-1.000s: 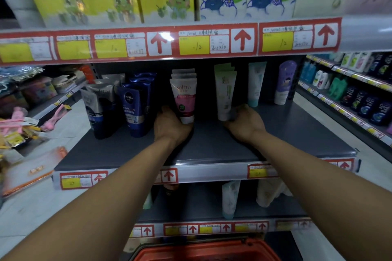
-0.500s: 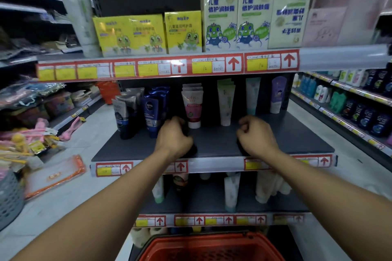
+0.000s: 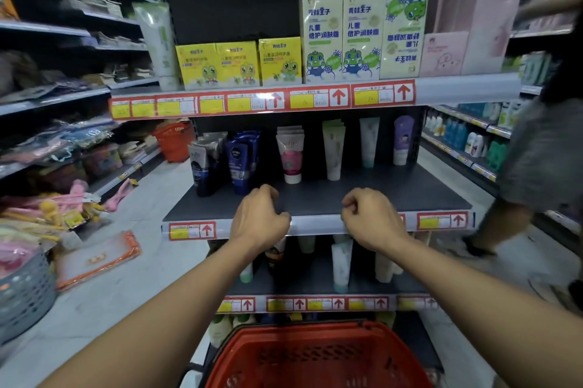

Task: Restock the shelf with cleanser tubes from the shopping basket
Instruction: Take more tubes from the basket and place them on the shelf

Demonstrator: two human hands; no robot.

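Head view, nearest first: the red shopping basket (image 3: 318,356) sits at the bottom edge, its mesh wall and rim showing; what lies inside cannot be made out. Above it both bare forearms reach forward. The left hand (image 3: 260,218) and the right hand (image 3: 372,217) hang over the front lip of the dark grey shelf (image 3: 394,195), fingers curled loosely inward, each holding nothing.

Farther back on that shelf the cleanser tubes stand upright on their caps in short rows. A pink and white tube (image 3: 291,155) stands at the front of its row, near the middle. Just right of it is a pale green tube (image 3: 333,151), then a white tube with a teal cap (image 3: 368,141), then a lilac tube (image 3: 402,139) at the far right. To the left stand dark blue tubes (image 3: 241,160) and grey and navy tubes (image 3: 203,163), packed close together.

Red and yellow price labels (image 3: 337,97) with upward arrows run along the shelf edges. On the shelf above sit yellow boxes (image 3: 236,64) and taller cream boxes (image 3: 342,34) printed with a cartoon frog. The floor is pale tile (image 3: 110,293). A second red basket (image 3: 175,141) sits down the left aisle, and another person (image 3: 536,166) stands at the right edge, blurred.
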